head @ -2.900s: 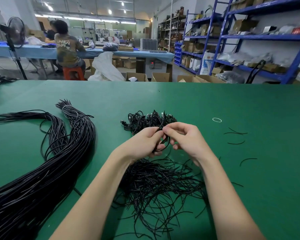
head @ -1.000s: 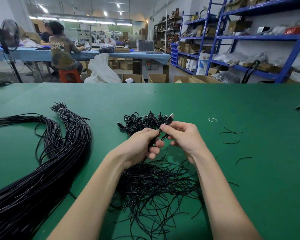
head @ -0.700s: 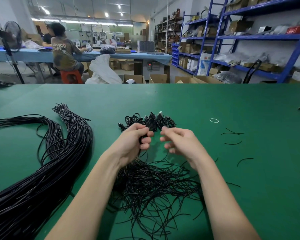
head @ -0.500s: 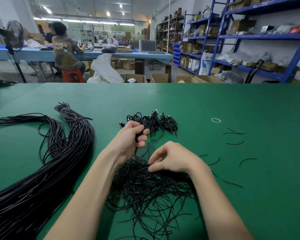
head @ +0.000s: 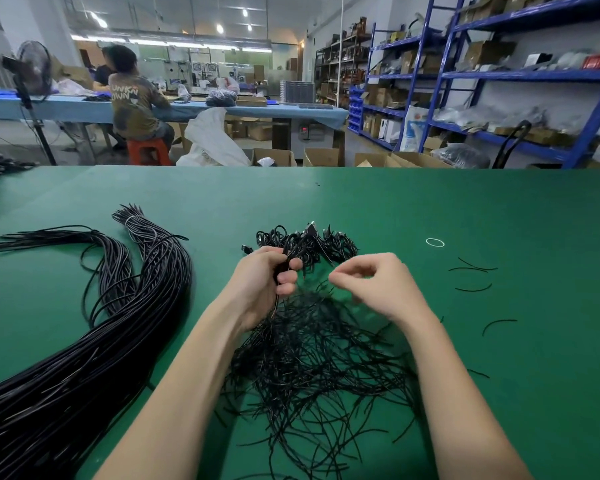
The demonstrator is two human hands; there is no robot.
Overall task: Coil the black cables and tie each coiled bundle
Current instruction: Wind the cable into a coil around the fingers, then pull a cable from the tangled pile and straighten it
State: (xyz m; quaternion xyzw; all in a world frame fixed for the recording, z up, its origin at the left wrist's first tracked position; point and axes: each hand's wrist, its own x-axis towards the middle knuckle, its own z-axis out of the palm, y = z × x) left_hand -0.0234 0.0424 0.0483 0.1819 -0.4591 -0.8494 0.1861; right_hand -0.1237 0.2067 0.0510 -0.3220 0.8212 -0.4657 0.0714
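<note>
Left hand (head: 267,282) grips coiled cable (head: 293,252) | right hand (head: 371,285) pinch unclear, blurred

The table (head: 499,209) spans the foreground. On its left lies the long cable bundle (head: 84,358), running from the near edge toward the far side. At centre, the pile of ties (head: 312,362) sits between the forearms. The left hand (head: 260,289) and right hand (head: 378,289) are above the pile's far edge. Just behind the hands lies the heap of coiled cables (head: 312,242). To the right, well apart, lie a ring (head: 434,242) and loose ties (head: 473,277). Behind the table stand a bench (head: 257,110) and, at right, shelving (head: 499,74).
</note>
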